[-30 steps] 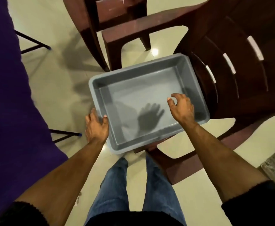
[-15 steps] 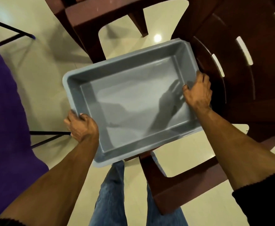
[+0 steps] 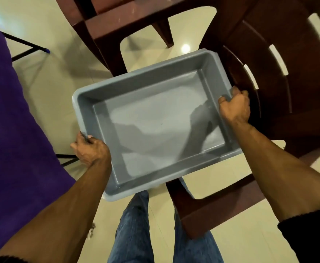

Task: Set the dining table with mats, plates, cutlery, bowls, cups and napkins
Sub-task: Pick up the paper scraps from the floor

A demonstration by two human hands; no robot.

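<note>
Head view: I see the grey tub (image 3: 98, 118) held up between both hands, over the near edge of a dark red chair (image 3: 269, 59). Left hand (image 3: 91, 150) curls round the near-left rim; right hand (image 3: 235, 107) clamps the right rim. A second chair (image 3: 117, 21) stands far behind, purple cloth (image 3: 13, 120) at left, jeans (image 3: 132, 230) below on cream floor (image 3: 47, 73).
</note>
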